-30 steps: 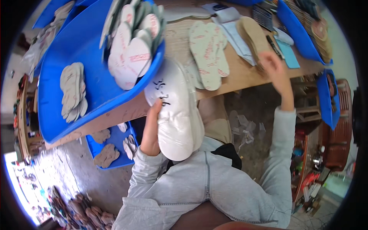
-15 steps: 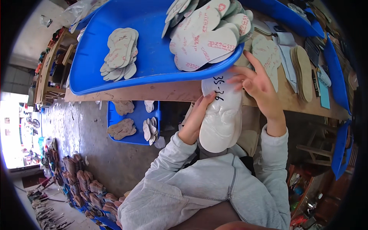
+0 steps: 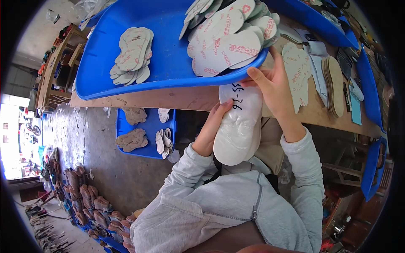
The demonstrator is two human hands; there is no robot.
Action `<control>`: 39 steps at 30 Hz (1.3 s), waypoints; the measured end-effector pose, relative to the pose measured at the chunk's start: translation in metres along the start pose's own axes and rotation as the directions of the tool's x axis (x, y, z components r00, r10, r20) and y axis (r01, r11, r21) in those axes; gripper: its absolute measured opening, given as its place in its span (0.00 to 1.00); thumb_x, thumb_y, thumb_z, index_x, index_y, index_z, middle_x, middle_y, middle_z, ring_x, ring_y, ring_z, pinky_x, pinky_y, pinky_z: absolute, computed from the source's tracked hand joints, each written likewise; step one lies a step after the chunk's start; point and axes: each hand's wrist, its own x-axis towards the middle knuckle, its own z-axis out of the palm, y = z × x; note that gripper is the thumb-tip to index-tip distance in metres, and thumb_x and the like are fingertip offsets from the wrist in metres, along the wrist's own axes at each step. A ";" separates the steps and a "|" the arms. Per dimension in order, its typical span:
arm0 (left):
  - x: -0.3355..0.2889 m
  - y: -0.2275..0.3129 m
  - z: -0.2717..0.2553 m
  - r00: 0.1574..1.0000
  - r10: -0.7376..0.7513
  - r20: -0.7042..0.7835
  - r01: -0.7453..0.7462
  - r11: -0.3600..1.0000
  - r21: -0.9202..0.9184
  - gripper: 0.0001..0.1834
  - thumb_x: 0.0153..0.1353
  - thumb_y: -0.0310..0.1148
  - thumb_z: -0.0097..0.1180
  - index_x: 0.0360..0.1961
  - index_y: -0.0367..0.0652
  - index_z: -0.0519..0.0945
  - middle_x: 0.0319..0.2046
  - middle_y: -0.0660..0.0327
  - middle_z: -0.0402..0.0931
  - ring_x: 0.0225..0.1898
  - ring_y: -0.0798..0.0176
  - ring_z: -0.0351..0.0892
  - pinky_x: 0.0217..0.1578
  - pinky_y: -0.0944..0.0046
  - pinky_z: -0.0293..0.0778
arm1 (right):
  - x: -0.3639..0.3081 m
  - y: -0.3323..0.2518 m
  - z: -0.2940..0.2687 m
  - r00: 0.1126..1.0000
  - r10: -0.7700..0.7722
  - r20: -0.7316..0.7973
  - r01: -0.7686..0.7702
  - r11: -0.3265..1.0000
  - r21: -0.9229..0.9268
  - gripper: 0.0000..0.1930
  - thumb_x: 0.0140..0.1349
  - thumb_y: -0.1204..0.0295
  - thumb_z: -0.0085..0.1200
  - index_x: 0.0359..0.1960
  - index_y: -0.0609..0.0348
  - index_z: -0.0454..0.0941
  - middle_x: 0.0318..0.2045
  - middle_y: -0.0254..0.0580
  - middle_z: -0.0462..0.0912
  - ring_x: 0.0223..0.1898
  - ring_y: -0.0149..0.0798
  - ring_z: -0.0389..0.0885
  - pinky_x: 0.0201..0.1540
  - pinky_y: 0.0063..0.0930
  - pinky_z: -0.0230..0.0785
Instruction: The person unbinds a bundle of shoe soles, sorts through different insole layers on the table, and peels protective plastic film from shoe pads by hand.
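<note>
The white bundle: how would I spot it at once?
Find the big blue tray at the top. Below its right end, the left hand holds the white bundle. Unlike the red-printed insoles in the tray, it is glossy, with large black writing.

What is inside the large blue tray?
In the tray, a small stack of pale foot-shaped pieces lies left and a bigger pile right. What is beneath both is covered.

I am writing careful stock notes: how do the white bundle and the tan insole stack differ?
The white bundle is glossy and wrinkled; the tan stack looks matte. The left hand holds the white bundle; the tan stack lies on the table. Both are elongated with rounded ends.
</note>
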 end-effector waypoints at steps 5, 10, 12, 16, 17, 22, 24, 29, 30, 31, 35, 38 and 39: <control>0.004 -0.001 0.000 1.000 -0.005 -0.026 0.004 0.999 -0.034 0.23 0.66 0.40 0.53 0.55 0.34 0.69 0.45 0.56 0.78 0.42 0.64 0.80 0.44 0.65 0.76 | 0.005 0.005 -0.005 0.999 0.021 0.036 -0.022 1.000 0.005 0.43 0.62 0.68 0.59 0.68 0.67 0.39 0.37 0.56 0.81 0.36 0.40 0.84 0.42 0.28 0.77; 0.005 -0.002 0.000 0.999 -0.013 -0.045 0.011 0.999 -0.044 0.24 0.65 0.39 0.54 0.56 0.34 0.68 0.46 0.56 0.77 0.44 0.63 0.79 0.46 0.64 0.75 | -0.022 -0.005 -0.045 0.995 0.016 0.095 -0.010 0.997 -0.073 0.30 0.67 0.67 0.52 0.64 0.68 0.54 0.40 0.49 0.80 0.40 0.34 0.80 0.44 0.24 0.71; 0.007 -0.005 -0.002 0.999 -0.023 -0.048 0.020 0.999 -0.050 0.24 0.65 0.38 0.54 0.57 0.35 0.68 0.47 0.56 0.76 0.45 0.63 0.78 0.47 0.64 0.74 | -0.049 -0.006 -0.063 0.997 -0.044 -0.071 0.026 0.971 -0.238 0.17 0.69 0.68 0.49 0.54 0.64 0.68 0.42 0.42 0.79 0.41 0.29 0.76 0.43 0.23 0.68; 0.016 -0.010 0.000 0.990 0.097 -0.100 -0.076 0.978 0.196 0.24 0.63 0.34 0.55 0.58 0.35 0.67 0.49 0.57 0.75 0.48 0.64 0.75 0.50 0.65 0.71 | -0.097 0.010 -0.081 0.950 0.049 -0.309 -0.178 0.897 -0.405 0.12 0.65 0.71 0.51 0.47 0.61 0.72 0.42 0.37 0.78 0.41 0.28 0.75 0.45 0.23 0.67; 0.018 -0.011 0.001 0.989 0.129 -0.072 -0.111 0.969 0.223 0.24 0.63 0.34 0.56 0.58 0.34 0.67 0.50 0.57 0.74 0.48 0.64 0.75 0.50 0.64 0.71 | -0.106 0.014 -0.086 0.946 -0.028 -0.324 -0.133 0.875 -0.466 0.13 0.64 0.71 0.52 0.48 0.62 0.72 0.41 0.39 0.78 0.41 0.31 0.76 0.46 0.24 0.67; 0.028 -0.009 0.011 0.986 0.148 -0.079 -0.117 0.945 0.305 0.26 0.63 0.33 0.55 0.59 0.33 0.65 0.50 0.54 0.74 0.48 0.62 0.76 0.49 0.64 0.73 | -0.114 0.023 -0.108 0.863 -0.291 -0.412 -0.127 0.665 -0.736 0.19 0.60 0.70 0.57 0.51 0.64 0.69 0.45 0.49 0.75 0.47 0.45 0.74 0.51 0.33 0.66; 0.034 -0.005 0.013 0.989 0.140 -0.039 -0.119 0.932 0.343 0.26 0.63 0.33 0.54 0.60 0.33 0.64 0.50 0.53 0.74 0.48 0.61 0.77 0.48 0.64 0.74 | -0.103 0.027 -0.112 0.836 -0.447 -0.320 -0.118 0.422 -0.899 0.27 0.56 0.66 0.60 0.54 0.66 0.66 0.49 0.56 0.71 0.51 0.54 0.70 0.56 0.40 0.62; 0.043 -0.001 0.013 0.989 0.142 -0.033 -0.112 0.884 0.454 0.25 0.64 0.34 0.52 0.59 0.34 0.64 0.50 0.52 0.74 0.47 0.60 0.78 0.46 0.63 0.76 | -0.072 0.051 -0.106 0.864 -0.412 -0.288 -0.195 0.253 -0.948 0.37 0.51 0.62 0.64 0.60 0.64 0.62 0.59 0.60 0.64 0.61 0.58 0.62 0.62 0.50 0.55; 0.043 -0.001 0.012 0.988 0.149 -0.044 -0.114 0.888 0.446 0.25 0.64 0.34 0.52 0.59 0.33 0.64 0.49 0.52 0.74 0.47 0.60 0.79 0.46 0.63 0.76 | -0.070 0.054 -0.107 0.896 -0.355 -0.268 -0.189 0.242 -0.952 0.37 0.51 0.64 0.62 0.62 0.62 0.62 0.61 0.60 0.62 0.63 0.58 0.60 0.63 0.47 0.55; 0.042 -0.001 0.012 0.986 0.162 -0.028 -0.132 0.883 0.451 0.25 0.64 0.37 0.52 0.59 0.34 0.65 0.48 0.50 0.76 0.45 0.57 0.80 0.45 0.61 0.78 | -0.068 0.056 -0.109 0.914 -0.345 -0.212 -0.146 0.206 -0.968 0.36 0.51 0.66 0.61 0.63 0.60 0.62 0.63 0.61 0.60 0.64 0.59 0.58 0.65 0.44 0.54; 0.040 0.002 0.013 0.987 0.145 -0.071 -0.098 0.887 0.451 0.26 0.64 0.35 0.52 0.59 0.33 0.64 0.49 0.52 0.75 0.46 0.60 0.79 0.45 0.63 0.77 | -0.079 0.043 -0.139 0.959 -0.207 -0.196 -0.107 0.375 -0.921 0.33 0.49 0.72 0.57 0.61 0.57 0.65 0.63 0.54 0.62 0.64 0.56 0.59 0.65 0.43 0.54; 0.039 0.001 0.016 0.985 0.145 -0.094 -0.094 0.907 0.411 0.26 0.64 0.36 0.52 0.60 0.33 0.64 0.49 0.52 0.75 0.47 0.60 0.79 0.46 0.63 0.77 | -0.094 0.018 -0.176 0.975 -0.119 -0.188 -0.125 0.408 -0.904 0.28 0.50 0.76 0.54 0.57 0.56 0.69 0.63 0.48 0.64 0.63 0.51 0.62 0.64 0.37 0.57; 0.040 0.000 0.016 0.985 0.141 -0.099 -0.090 0.913 0.398 0.27 0.64 0.36 0.52 0.60 0.33 0.63 0.49 0.52 0.75 0.47 0.60 0.79 0.46 0.63 0.77 | -0.098 0.013 -0.185 0.961 -0.210 -0.179 -0.076 0.425 -0.902 0.26 0.49 0.75 0.55 0.54 0.59 0.71 0.58 0.52 0.68 0.59 0.54 0.65 0.62 0.41 0.59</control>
